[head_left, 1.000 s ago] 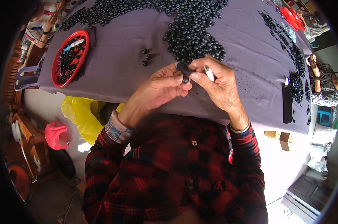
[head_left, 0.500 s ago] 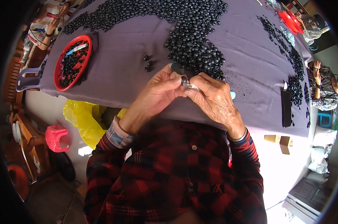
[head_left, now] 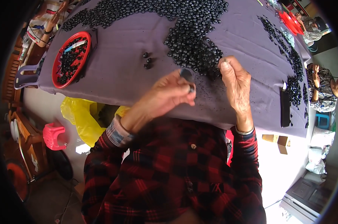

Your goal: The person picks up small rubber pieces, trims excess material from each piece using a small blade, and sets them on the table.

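Note:
My left hand (head_left: 169,92), smeared by motion, hovers over the near edge of the cloth with its fingers curled. A dark cover (head_left: 185,74) wraps one fingertip, and something small and dark shows at the thumb tip. My right hand (head_left: 236,80) is raised at the right side of a large pile of black bead-like pieces (head_left: 193,44). Its thumb and forefinger are pinched together, with a small greyish bit at their tips that I cannot make out. A few loose black beads (head_left: 149,60) lie left of the pile.
A purple-grey cloth (head_left: 120,71) covers the table. At left stands a red basin (head_left: 55,70) of black bits. A black box-like object (head_left: 285,108) and scattered black pieces (head_left: 295,67) lie at right. A yellow bag (head_left: 79,117) hangs below the edge. Other people sit at both sides.
My hands, which were together at a black bead, have separated. The right has moved up and right to the pile's edge; the left has shifted slightly right and turned.

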Motion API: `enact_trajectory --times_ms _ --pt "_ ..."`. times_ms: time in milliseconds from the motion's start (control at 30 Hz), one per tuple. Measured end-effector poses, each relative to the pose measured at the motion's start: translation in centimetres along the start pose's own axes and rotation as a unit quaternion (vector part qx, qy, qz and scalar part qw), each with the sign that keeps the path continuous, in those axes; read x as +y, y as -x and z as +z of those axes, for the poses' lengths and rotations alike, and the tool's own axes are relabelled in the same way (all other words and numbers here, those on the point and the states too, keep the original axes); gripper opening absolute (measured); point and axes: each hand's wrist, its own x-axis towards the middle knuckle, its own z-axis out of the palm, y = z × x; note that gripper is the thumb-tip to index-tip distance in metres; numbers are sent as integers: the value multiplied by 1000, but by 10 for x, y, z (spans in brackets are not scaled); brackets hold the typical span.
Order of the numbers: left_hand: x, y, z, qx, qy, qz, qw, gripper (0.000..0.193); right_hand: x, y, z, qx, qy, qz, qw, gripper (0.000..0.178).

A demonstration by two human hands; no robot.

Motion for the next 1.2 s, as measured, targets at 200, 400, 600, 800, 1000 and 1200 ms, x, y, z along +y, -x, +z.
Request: enact_trajectory --times_ms 200,400,600,800,1000,1200 --pt "-1 6 -8 74 -70 -42 994 28 -12 16 12 -124 6 -90 988 24" --pt "2 12 -10 17 -41 -86 995 33 -19 34 31 -171 -48 -144 974 11" --pt "1 13 -11 -14 -14 -133 991 35 -11 40 31 -109 -5 -120 987 10" --pt "29 16 -35 228 -601 43 765 21 9 22 -14 58 248 -45 966 13" --pt "37 12 -49 316 -730 175 581 25 43 15 -42 59 305 -22 950 13" --pt "46 8 -61 344 -760 202 513 25 61 10 -45 -3 287 1 958 15"
